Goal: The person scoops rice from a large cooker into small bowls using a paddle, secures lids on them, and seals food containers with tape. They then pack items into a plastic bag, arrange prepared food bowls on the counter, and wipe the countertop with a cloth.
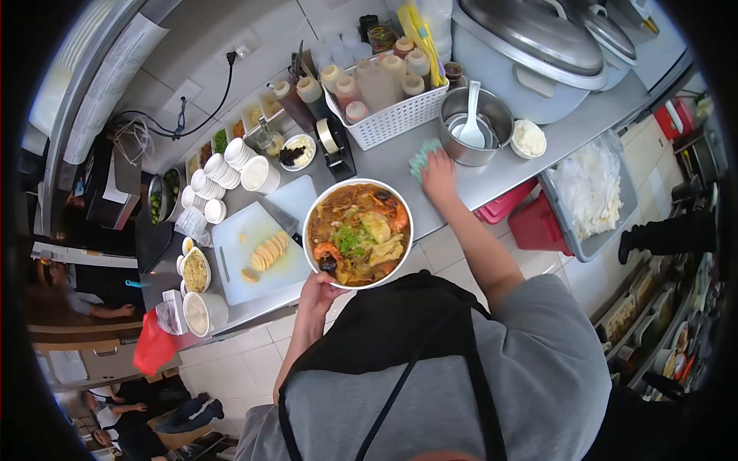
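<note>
My left hand [317, 295] grips the lower left rim of a white bowl [309, 244] of noodle soup, held in front of my apron near the counter's edge. Shrimp, chopped greens and pale dumpling-like pieces [383, 250] lie on top of the soup. My right hand [440, 178] presses a light green cloth [423, 156] onto the steel counter, its fingers bent over it. Just beyond that hand stands a metal pot [480, 127] with a white ladle [473, 115] in it. Left of the bowl, sliced food [269, 252] and a knife [278, 215] rest on white cutting boards [231, 265].
A white basket [392, 123] of sauce bottles stands behind, beside a tape dispenser [335, 150]. Stacked white cups [223, 170] line the left. A large lidded container [507, 84] is at the back right. Below the counter are red bins [532, 224] and a grey tub [607, 240].
</note>
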`<state>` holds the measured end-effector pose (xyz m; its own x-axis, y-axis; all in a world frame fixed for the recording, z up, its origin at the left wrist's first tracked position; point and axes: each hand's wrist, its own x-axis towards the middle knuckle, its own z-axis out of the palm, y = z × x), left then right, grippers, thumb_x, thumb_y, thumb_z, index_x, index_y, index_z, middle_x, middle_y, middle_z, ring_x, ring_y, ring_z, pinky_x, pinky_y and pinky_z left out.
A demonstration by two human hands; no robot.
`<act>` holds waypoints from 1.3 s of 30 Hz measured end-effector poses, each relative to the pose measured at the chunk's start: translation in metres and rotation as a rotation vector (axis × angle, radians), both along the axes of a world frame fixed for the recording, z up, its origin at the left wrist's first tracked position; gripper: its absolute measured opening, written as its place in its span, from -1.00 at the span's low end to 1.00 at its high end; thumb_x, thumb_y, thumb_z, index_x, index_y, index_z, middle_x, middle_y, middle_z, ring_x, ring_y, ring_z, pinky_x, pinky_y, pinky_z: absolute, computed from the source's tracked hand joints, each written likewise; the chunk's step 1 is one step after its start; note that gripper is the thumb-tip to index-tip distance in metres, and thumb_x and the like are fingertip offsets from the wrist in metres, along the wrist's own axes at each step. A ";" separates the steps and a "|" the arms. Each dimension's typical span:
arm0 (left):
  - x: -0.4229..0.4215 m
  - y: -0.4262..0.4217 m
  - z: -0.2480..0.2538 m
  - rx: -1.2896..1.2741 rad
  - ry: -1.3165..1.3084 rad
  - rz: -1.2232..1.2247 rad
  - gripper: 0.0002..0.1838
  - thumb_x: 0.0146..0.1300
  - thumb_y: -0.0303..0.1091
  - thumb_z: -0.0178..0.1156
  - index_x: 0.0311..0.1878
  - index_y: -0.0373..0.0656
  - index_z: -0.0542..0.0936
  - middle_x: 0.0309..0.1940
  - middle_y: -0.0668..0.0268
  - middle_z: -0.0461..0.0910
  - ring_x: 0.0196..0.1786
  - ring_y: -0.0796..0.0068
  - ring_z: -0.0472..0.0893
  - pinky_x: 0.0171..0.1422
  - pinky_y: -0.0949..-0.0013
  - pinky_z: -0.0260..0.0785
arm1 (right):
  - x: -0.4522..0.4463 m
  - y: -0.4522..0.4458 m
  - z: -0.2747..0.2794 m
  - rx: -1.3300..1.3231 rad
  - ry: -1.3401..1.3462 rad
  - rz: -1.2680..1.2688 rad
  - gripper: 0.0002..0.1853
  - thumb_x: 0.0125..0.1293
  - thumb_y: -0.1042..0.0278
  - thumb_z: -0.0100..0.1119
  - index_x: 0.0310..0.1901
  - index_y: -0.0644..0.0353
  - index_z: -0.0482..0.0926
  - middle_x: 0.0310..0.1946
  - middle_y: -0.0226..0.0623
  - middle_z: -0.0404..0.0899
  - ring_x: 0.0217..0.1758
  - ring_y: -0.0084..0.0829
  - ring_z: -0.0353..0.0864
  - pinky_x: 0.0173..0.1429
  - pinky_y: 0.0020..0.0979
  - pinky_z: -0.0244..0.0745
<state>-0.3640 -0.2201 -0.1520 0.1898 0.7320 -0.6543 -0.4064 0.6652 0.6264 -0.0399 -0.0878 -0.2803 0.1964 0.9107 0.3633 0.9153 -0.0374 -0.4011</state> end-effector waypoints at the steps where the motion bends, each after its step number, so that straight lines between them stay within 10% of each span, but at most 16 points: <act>1: 0.000 0.004 -0.006 -0.016 0.027 -0.030 -0.44 -0.18 -0.57 -0.05 0.03 -0.43 0.28 -0.10 -0.02 0.47 -0.15 0.07 0.57 -0.20 0.09 0.56 | 0.002 -0.018 0.002 0.000 -0.006 0.003 -0.51 0.13 0.26 0.07 0.08 0.30 0.27 0.10 0.04 0.25 0.19 -0.05 0.20 0.25 -0.15 0.10; 12: 0.052 0.054 -0.051 -0.094 -0.010 -0.190 -0.31 -0.19 -0.63 -0.12 0.17 -0.15 0.11 -0.09 0.05 0.42 -0.15 0.11 0.56 -0.06 0.03 0.47 | 0.130 -0.153 0.027 0.020 0.365 -0.447 -0.68 0.06 0.54 0.05 -0.09 0.34 0.43 -0.23 0.02 0.42 -0.13 -0.03 0.41 -0.02 -0.20 0.30; 16: 0.077 0.068 -0.048 -0.088 -0.044 -0.175 -0.34 -0.12 -0.62 -0.09 0.18 -0.11 0.11 -0.05 0.07 0.40 -0.10 0.11 0.53 0.00 0.05 0.44 | 0.149 -0.143 0.024 0.136 0.384 -0.398 -0.60 0.06 0.52 0.08 0.01 0.29 0.40 -0.07 0.05 0.37 -0.01 0.00 0.37 0.09 -0.22 0.28; 29: 0.037 0.059 0.021 0.246 0.055 -0.164 -0.62 0.22 -0.42 -0.06 0.11 -0.31 0.30 0.01 0.14 0.38 0.04 0.27 0.46 0.12 0.27 0.36 | -0.041 -0.161 0.088 -0.557 0.618 0.652 -0.44 -0.16 0.59 0.16 0.02 0.12 0.44 0.06 -0.01 0.31 0.16 -0.04 0.27 0.19 -0.24 0.25; 31: 0.022 0.042 0.031 0.270 0.057 -0.190 -0.69 0.24 -0.42 -0.07 0.04 -0.30 0.36 -0.01 0.16 0.42 0.01 0.30 0.49 0.10 0.28 0.36 | -0.074 -0.144 0.108 -0.167 0.369 0.734 -0.43 -0.06 0.52 0.12 0.10 0.17 0.35 0.15 0.00 0.22 0.24 -0.04 0.17 0.26 -0.22 0.17; 39: -0.082 -0.058 0.048 0.296 0.220 -0.169 -0.72 0.28 -0.33 -0.05 -0.01 -0.25 0.42 -0.05 0.19 0.48 -0.01 0.35 0.51 0.04 0.36 0.35 | -0.190 -0.070 0.022 -0.180 -0.176 0.781 -0.54 0.11 0.52 -0.13 0.11 0.31 0.29 0.22 0.08 0.13 0.32 -0.05 0.08 0.28 -0.07 0.08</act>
<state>-0.4463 -0.2785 -0.1039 0.2026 0.8652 -0.4587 -0.1419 0.4894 0.8605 -0.2299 -0.1579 -0.2578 -0.5646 0.8088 0.1645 0.7533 0.5865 -0.2977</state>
